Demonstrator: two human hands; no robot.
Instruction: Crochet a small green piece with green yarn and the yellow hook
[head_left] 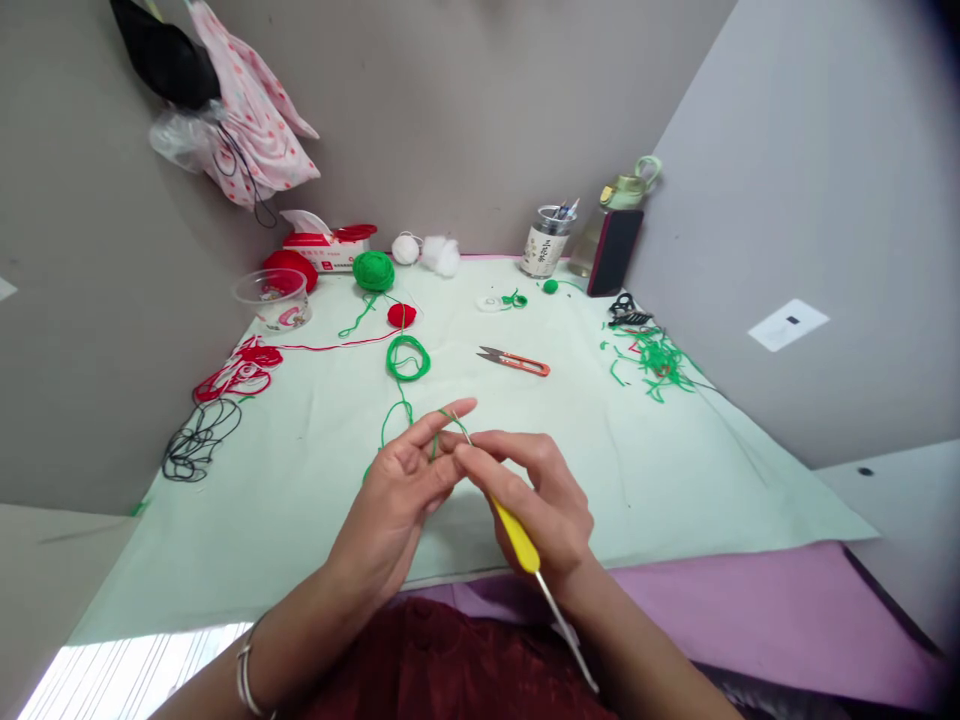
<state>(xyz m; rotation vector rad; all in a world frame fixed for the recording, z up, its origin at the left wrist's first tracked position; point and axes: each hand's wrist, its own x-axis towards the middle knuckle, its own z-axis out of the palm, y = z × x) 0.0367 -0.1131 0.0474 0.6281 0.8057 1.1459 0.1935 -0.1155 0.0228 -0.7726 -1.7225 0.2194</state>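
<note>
Both hands meet above the front middle of the table. My right hand (541,500) is closed round a crochet hook with a yellow handle (516,532), its thin metal tip pointing up and left. My left hand (409,485) has green yarn (406,400) looped over its raised index finger, while thumb and other fingers pinch together beside the hook tip. Whatever small piece sits between those fingertips is mostly hidden. From the hand the strand runs back to a green yarn coil (409,358) and on towards a green ball (373,271).
Orange-handled snips (514,361) lie beyond my hands. Red yarn (238,370), black cord (196,440) and a clear plastic tub (273,300) are at left. Green yarn scraps (660,362), a phone (615,252), a bottle (628,190) and a pen cup (546,245) stand or lie at right.
</note>
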